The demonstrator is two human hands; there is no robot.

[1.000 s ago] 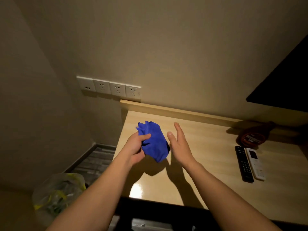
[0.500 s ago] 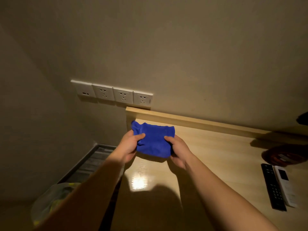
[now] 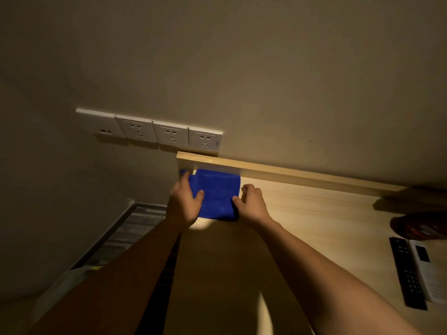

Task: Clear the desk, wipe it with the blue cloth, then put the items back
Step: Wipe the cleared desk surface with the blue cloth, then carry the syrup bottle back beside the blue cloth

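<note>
The blue cloth (image 3: 217, 193), folded into a neat square, lies at the far left corner of the light wooden desk (image 3: 314, 213), against the raised back ledge. My left hand (image 3: 185, 201) holds its left edge, thumb on top of the fabric. My right hand (image 3: 250, 201) pinches its right edge with curled fingers. Both forearms reach in from the bottom of the view.
At the desk's right side lie a black remote (image 3: 406, 272) and a white remote (image 3: 425, 267), with a dark reddish round object (image 3: 418, 224) behind them. A row of white wall sockets (image 3: 154, 131) sits above the corner. A plastic-lined bin (image 3: 65, 284) stands on the floor at the left.
The cloth went from a bunched lump held up by my left hand to a folded square, and both hands carried it to the desk's far left corner.
</note>
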